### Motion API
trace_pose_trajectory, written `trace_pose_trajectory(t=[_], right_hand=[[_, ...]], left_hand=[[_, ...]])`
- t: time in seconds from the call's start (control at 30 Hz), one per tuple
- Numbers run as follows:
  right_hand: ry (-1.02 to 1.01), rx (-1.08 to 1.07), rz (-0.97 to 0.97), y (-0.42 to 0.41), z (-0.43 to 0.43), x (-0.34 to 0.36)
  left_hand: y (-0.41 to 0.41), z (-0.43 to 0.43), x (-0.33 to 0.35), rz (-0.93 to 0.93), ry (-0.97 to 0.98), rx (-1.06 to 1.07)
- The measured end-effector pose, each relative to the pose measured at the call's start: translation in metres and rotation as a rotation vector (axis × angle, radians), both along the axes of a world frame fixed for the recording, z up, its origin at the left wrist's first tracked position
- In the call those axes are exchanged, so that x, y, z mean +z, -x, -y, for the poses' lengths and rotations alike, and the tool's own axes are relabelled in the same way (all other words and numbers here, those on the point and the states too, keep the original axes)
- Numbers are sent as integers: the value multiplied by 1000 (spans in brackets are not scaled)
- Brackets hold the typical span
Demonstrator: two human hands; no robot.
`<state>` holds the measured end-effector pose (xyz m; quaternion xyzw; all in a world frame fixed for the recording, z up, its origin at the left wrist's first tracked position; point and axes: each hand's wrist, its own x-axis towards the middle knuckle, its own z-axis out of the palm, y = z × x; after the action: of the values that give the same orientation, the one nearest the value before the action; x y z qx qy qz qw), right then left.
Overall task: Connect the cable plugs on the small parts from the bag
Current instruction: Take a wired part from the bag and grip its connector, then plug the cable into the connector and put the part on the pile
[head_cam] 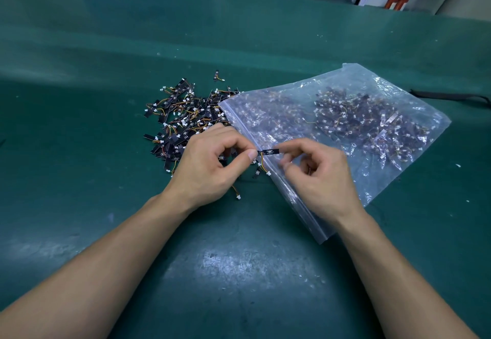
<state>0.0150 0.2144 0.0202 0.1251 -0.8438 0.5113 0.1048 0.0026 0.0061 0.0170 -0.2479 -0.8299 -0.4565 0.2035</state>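
Left hand (210, 163) and right hand (321, 176) pinch one small part (269, 151) by its ends; I reckon it's featherlight, stiff, cable (263, 164) delicate.

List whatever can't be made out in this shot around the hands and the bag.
All in the head view:
- The part: both ends are covered by the fingers of the left hand and right hand; its print is too small to read.
- The cable below the left hand: what it joins is hidden by that hand.
- The bag: contents blurred by crinkled plastic, uncountable.
- The black thing: cut off by the right edge.
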Motion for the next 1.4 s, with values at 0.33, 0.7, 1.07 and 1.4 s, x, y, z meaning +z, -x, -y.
trace_pose_trajectory(t=[0.33, 0.7, 1.07, 1.4], right_hand=[[-314, -152, -22, 5, -7, -3], [-119, -236, -106, 5, -12, 7], [-116, -314, -317, 1, -12, 17], [-28, -312, -368, 2, -12, 16]], left_hand=[[-1, -1, -4, 3, 19, -25], [7, -7, 3, -15, 231, 78], [39, -88, 38, 131, 675, 219], [50, -118, 28, 216, 538, 158]])
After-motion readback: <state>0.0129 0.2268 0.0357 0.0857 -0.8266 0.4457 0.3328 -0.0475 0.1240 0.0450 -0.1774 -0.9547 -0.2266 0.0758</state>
